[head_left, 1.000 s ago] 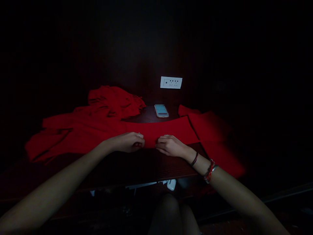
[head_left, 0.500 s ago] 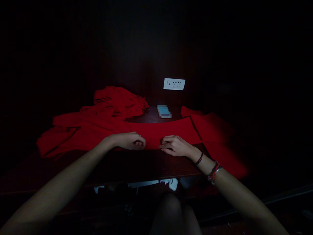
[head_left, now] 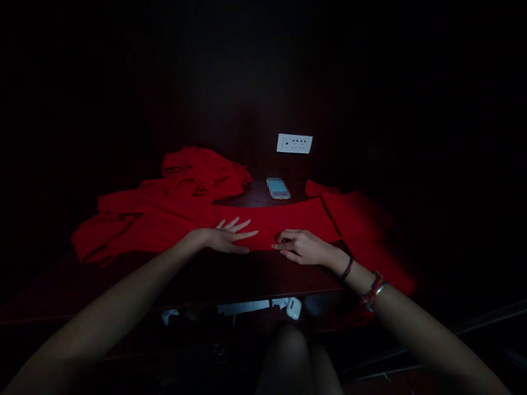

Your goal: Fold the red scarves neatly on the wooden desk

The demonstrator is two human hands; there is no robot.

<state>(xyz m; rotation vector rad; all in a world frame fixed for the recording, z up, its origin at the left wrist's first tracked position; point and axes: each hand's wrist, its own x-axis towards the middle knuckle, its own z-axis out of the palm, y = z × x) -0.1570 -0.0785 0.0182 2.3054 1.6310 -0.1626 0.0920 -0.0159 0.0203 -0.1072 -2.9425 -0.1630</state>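
A long red scarf [head_left: 296,219] stretches across the dark wooden table, its middle strip lying flat and narrow. On that strip my left hand [head_left: 229,236] rests with its fingers spread, a ring on one finger. My right hand [head_left: 300,246] is closed, thumb and fingers pinching at the near edge of the scarf; the exact grip is partly hidden. To the left the red cloth is bunched into a heap [head_left: 197,170] with a fringe on its far side. At the right, wider red cloth [head_left: 362,219] spreads toward the table's front edge.
Beyond the strip a phone [head_left: 278,188] with a blurred screen lies on the table [head_left: 263,280]. A white socket plate [head_left: 294,144] is on the back wall. Below the tabletop sit a white earbud case [head_left: 293,308] and some papers [head_left: 242,307]. My knees [head_left: 288,351] are underneath.
My left hand has opened from a curled shape and spread flat on the scarf. My right hand keeps its pinched shape at nearly the same place. The view has shifted slightly.
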